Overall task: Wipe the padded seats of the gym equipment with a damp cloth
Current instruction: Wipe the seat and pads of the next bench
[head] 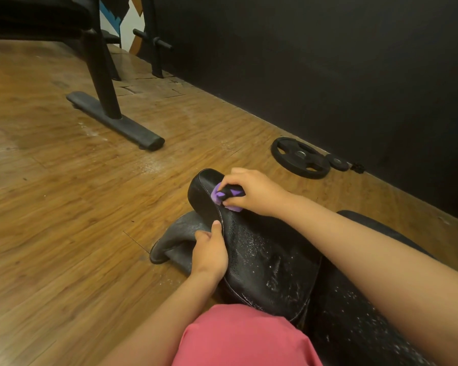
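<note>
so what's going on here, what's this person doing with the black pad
A person is wiping a black padded seat. Their right hand holds a purple and black cloth pressed against the seat's far, rounded end, while the left hand grips the seat's left edge, thumb on top. The nearer part of the pad is speckled with white flecks or droplets, so the wiping looks unfinished. A weight plate lies on the wooden floor beyond it.

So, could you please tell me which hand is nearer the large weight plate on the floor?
Right. The right hand, holding the cloth at the far end of the padded seat, is closest to the weight plate; the left hand grips the seat's side edge, farther back.
</note>
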A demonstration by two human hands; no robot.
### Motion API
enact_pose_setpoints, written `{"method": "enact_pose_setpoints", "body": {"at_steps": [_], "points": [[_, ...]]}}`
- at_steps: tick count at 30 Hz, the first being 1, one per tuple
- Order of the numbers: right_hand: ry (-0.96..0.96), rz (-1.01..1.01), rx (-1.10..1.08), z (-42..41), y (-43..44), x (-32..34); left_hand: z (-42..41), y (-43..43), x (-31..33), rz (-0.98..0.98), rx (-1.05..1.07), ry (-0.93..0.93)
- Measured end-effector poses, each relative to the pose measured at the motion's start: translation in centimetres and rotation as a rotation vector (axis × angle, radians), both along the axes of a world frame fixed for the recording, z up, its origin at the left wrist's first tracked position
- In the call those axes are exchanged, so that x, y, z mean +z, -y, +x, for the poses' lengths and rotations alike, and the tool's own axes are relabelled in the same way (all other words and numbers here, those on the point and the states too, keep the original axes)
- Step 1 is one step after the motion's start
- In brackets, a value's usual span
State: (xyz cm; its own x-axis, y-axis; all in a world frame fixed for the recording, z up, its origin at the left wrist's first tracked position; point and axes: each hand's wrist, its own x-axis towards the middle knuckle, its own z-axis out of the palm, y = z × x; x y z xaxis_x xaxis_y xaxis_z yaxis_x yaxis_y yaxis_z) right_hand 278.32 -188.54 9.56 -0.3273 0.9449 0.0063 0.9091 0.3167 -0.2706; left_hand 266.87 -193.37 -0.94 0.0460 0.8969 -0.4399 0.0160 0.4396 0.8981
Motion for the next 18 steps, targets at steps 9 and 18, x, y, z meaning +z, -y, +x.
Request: {"method": "enact_pose_setpoints", "body": {"at_steps": [9, 18], "points": [[-0.063, -0.042, -0.075, 1.4, 6.1, -1.1, -0.9, 1.7, -0.2, 0.039, -0.031, 0.052], [-0.043, -0.033, -0.092, 1.6, 10.4, -1.6, -1.9, 1.9, 0.2, 0.052, -0.184, 0.011]]}}
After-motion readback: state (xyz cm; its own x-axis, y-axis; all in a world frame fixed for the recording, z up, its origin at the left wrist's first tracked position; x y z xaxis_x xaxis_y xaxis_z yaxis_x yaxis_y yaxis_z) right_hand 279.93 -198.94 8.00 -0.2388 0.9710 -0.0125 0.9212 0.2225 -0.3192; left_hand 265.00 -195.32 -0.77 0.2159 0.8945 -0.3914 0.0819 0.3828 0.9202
